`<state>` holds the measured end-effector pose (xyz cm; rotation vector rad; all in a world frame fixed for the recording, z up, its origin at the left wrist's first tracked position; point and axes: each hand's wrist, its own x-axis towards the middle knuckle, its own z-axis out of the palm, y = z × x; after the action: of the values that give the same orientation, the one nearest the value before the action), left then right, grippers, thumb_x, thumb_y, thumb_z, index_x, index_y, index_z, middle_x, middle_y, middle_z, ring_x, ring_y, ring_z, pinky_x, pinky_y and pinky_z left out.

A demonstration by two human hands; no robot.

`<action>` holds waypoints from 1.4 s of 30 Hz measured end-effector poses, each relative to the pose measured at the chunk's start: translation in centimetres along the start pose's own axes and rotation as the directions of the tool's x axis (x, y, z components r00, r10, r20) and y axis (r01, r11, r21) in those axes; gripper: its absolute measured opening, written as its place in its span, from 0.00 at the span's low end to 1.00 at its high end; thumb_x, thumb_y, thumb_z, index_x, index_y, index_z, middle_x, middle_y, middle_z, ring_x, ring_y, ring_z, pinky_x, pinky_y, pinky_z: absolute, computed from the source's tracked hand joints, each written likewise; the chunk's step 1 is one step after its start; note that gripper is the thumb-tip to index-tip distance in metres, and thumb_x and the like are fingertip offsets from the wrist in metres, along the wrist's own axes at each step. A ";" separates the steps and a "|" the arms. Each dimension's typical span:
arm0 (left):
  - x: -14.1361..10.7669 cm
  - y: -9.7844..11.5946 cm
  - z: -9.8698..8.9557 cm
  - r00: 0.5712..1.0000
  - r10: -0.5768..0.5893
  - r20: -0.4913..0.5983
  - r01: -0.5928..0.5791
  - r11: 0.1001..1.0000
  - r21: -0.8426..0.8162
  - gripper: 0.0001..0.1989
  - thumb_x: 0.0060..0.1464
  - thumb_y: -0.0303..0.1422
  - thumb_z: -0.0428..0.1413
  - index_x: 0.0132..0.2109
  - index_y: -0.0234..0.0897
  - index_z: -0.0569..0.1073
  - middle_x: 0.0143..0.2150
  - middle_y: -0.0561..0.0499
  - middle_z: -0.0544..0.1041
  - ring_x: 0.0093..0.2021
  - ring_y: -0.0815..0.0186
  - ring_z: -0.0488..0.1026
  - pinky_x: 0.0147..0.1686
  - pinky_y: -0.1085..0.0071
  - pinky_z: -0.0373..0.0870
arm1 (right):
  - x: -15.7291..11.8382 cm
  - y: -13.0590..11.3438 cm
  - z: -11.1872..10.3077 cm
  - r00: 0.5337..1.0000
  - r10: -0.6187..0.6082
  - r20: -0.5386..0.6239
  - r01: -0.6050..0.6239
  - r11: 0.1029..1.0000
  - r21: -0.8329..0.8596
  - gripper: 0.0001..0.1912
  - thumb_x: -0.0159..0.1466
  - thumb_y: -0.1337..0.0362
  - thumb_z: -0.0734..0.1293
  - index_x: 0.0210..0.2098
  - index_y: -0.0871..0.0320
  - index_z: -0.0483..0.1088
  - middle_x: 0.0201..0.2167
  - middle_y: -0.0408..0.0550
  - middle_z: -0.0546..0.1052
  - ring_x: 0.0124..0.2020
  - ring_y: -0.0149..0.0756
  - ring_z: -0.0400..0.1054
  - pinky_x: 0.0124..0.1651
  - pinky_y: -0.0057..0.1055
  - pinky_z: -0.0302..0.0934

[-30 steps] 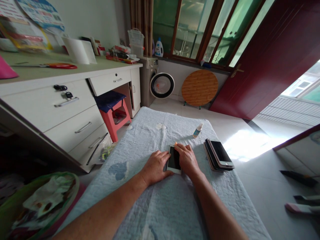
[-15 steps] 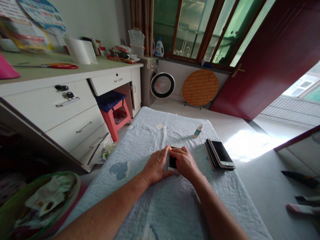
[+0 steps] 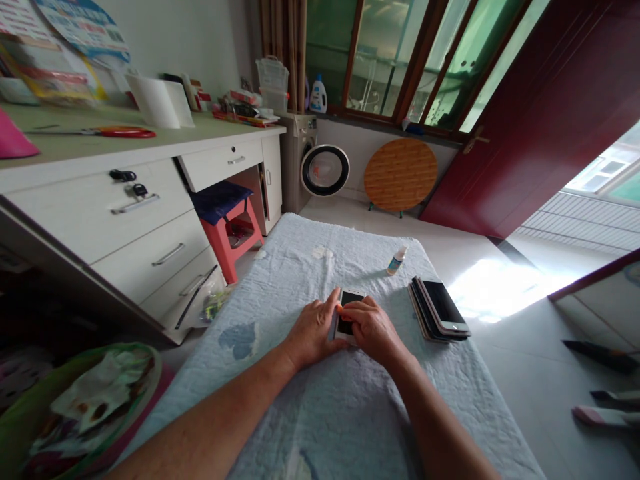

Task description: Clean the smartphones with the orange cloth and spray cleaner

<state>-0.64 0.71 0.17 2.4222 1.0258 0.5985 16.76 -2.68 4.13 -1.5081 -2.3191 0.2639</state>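
A white-framed smartphone (image 3: pixel 353 295) with a dark screen lies face up on the cloth-covered table (image 3: pixel 300 267). My left hand (image 3: pixel 314 328) grips its left edge, thumb at the near end and fingers along the side. Bunched over the screen, my right hand (image 3: pixel 373 327) pinches a small orange piece (image 3: pixel 341 309) against the glass; most of that piece is hidden by my fingers. To the right of my hands lies a stack of several phones (image 3: pixel 440 310), the top one white with a black screen. A small spray bottle (image 3: pixel 397 261) stands beyond them.
At left is a white desk (image 3: pixel 125 207) with a paper roll (image 3: pixel 155 101) and orange-handled scissors (image 3: pixel 125 132). A red stool (image 3: pixel 230 233) sits under it. A basket of cloths (image 3: pixel 155 373) stands at lower left, a washing machine (image 3: pixel 295 160) with its door swung out behind.
My right hand has slid slightly down the screen towards me with the orange piece, uncovering more of the phone's far end. My left hand stays on the phone's edge.
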 end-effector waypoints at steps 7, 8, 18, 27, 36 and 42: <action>0.1 0.7 -1.0 0.998 0.032 0.047 -0.034 0.998 0.045 0.38 0.49 0.43 0.60 0.63 0.37 0.54 0.57 0.42 0.69 0.51 0.51 0.68 0.52 0.56 0.62 | 0.3 1.2 0.4 0.992 0.088 -0.095 -0.091 0.996 -0.017 0.24 0.56 0.78 0.57 0.46 0.55 0.75 0.45 0.45 0.77 0.41 0.36 0.63 0.48 0.31 0.57; 0.2 0.7 -1.1 0.998 0.041 0.050 -0.044 0.998 0.047 0.35 0.50 0.44 0.60 0.60 0.37 0.59 0.56 0.43 0.70 0.51 0.52 0.68 0.51 0.57 0.63 | 0.4 1.4 0.5 0.990 0.098 -0.100 -0.101 0.995 -0.025 0.24 0.57 0.78 0.57 0.45 0.56 0.75 0.46 0.46 0.76 0.42 0.36 0.63 0.48 0.32 0.57; 0.2 0.7 -1.3 0.994 0.100 0.049 -0.102 0.993 0.059 0.27 0.51 0.43 0.60 0.56 0.39 0.67 0.53 0.47 0.72 0.48 0.55 0.68 0.51 0.60 0.63 | 1.4 1.3 1.2 0.998 0.037 -0.059 -0.041 0.997 -0.069 0.16 0.66 0.71 0.56 0.47 0.57 0.73 0.47 0.50 0.75 0.41 0.38 0.63 0.48 0.33 0.56; 0.2 1.1 -1.2 0.993 0.101 0.060 -0.108 0.986 0.124 0.26 0.53 0.44 0.58 0.56 0.37 0.68 0.54 0.45 0.72 0.49 0.54 0.68 0.52 0.59 0.63 | 2.2 1.1 0.9 0.995 0.097 0.009 -0.093 0.975 -0.201 0.15 0.66 0.65 0.60 0.52 0.54 0.69 0.48 0.48 0.74 0.42 0.39 0.60 0.46 0.31 0.53; 0.2 2.0 -1.2 0.988 0.111 0.104 -0.126 0.981 0.149 0.27 0.54 0.46 0.58 0.56 0.36 0.68 0.53 0.44 0.73 0.49 0.54 0.67 0.51 0.58 0.64 | 2.3 1.5 0.5 0.973 0.230 0.010 -0.220 0.940 -0.260 0.18 0.66 0.66 0.57 0.54 0.53 0.67 0.52 0.47 0.71 0.44 0.41 0.58 0.46 0.33 0.50; 0.1 2.4 -1.2 0.992 0.096 0.088 -0.110 0.978 0.176 0.27 0.51 0.45 0.60 0.55 0.39 0.69 0.51 0.47 0.73 0.48 0.54 0.67 0.51 0.59 0.63 | 1.4 2.3 -0.2 0.942 0.334 -0.011 -0.322 0.898 -0.301 0.18 0.66 0.69 0.54 0.50 0.53 0.69 0.51 0.45 0.71 0.44 0.40 0.57 0.45 0.32 0.49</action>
<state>0.10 -0.48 2.44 2.6484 0.9645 0.4565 18.28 -0.43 3.78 -2.0658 -2.1983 0.0255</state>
